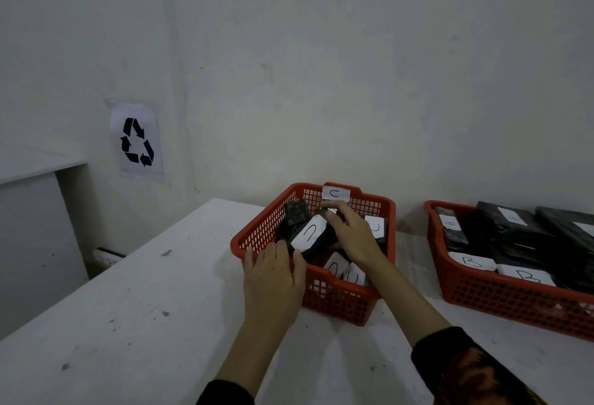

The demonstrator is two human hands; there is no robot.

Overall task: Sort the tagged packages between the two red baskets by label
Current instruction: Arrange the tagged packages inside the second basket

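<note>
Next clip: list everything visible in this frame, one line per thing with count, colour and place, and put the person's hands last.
left basket: one, red mesh, table centre, white C tag on its far rim
right basket: one, red mesh, table's right edge, partly cut off
C packages: at least five visible, black with white C labels, piled in the left basket
B packages: several, black with white B labels, laid in the right basket; exact count unclear
table: one, white, scuffed, under both baskets
recycling sign: one, white sheet with black symbol, on the wall at left
left hand: on the left basket's near rim, fingers at a C package
right hand: inside the left basket, over the packages; grip unclear
</note>
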